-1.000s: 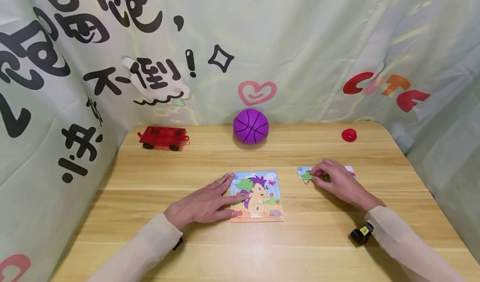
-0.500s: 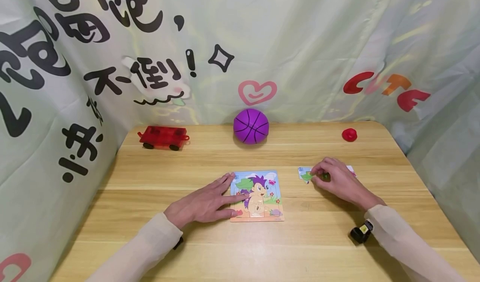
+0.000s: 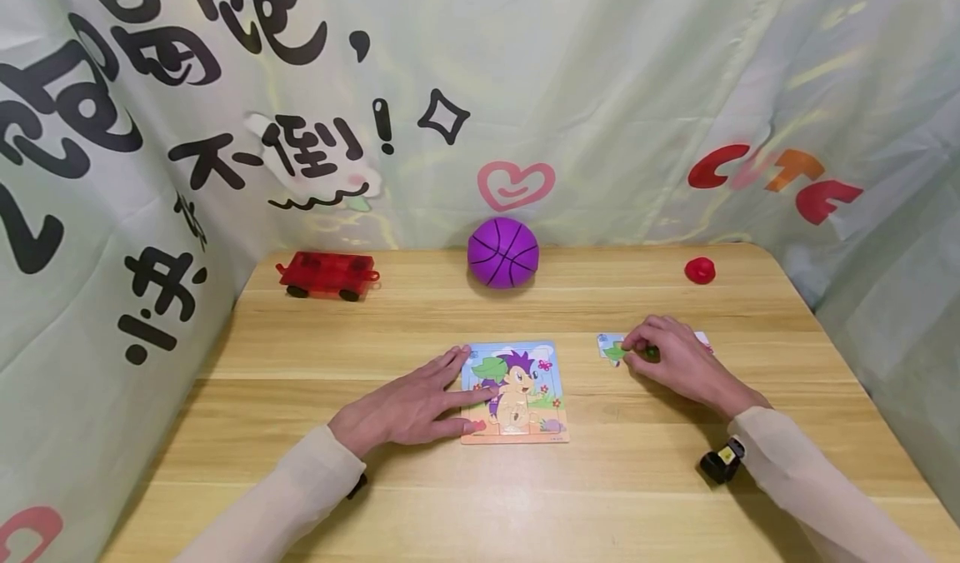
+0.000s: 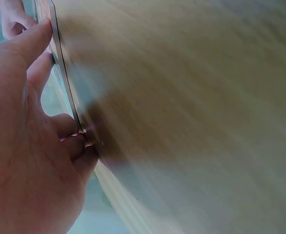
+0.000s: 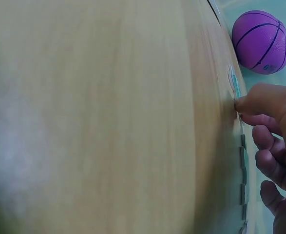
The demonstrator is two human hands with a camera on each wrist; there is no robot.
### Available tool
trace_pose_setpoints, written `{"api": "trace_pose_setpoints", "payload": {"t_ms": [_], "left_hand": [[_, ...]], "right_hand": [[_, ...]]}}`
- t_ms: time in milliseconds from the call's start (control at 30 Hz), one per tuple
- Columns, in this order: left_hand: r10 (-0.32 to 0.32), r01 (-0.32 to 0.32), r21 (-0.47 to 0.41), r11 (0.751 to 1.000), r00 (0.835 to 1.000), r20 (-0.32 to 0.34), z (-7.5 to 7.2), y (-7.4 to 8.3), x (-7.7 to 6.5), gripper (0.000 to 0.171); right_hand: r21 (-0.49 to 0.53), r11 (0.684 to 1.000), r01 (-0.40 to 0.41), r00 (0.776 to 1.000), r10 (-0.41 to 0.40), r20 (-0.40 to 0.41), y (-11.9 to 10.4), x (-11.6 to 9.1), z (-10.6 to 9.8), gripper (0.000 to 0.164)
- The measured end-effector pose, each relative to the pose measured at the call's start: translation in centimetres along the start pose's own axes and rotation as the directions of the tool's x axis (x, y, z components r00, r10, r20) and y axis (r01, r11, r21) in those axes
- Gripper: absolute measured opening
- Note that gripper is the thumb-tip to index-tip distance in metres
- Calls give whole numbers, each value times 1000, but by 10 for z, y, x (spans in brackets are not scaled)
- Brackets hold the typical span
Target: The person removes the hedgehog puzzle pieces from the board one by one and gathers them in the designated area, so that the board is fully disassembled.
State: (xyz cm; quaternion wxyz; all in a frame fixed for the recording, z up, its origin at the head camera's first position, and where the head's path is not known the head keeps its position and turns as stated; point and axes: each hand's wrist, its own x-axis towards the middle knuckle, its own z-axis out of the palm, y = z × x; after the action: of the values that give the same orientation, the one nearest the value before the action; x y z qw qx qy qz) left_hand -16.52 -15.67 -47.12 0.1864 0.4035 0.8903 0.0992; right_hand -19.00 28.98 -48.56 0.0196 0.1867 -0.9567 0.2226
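A square hedgehog jigsaw puzzle (image 3: 525,401) lies flat on the table in front of the person. The left hand (image 3: 412,401) rests on its left side, fingers spread; the left wrist view shows the fingers along the puzzle's edge (image 4: 66,73). Off to the right, the right hand (image 3: 675,363) has thumb and index finger together at a jigsaw piece with a green leaf (image 3: 613,352), which it pinches near the tabletop. More of the blue and pink pieces show behind that hand, partly hidden by it.
Along the back of the table stand a red toy wagon (image 3: 327,274), a purple ball (image 3: 502,253) and a small red object (image 3: 700,271). Printed curtains (image 3: 630,88) enclose the table at the back and sides.
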Motion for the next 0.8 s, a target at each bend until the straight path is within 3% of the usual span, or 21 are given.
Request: {"api": "trace_pose_setpoints", "payload": {"t_ms": [800], "left_hand": [[0,0,3,1000,1000,1,0,0,0,59]], "right_hand": [[5,1000,0,1000,0,-9,0,-1,0,7]]}}
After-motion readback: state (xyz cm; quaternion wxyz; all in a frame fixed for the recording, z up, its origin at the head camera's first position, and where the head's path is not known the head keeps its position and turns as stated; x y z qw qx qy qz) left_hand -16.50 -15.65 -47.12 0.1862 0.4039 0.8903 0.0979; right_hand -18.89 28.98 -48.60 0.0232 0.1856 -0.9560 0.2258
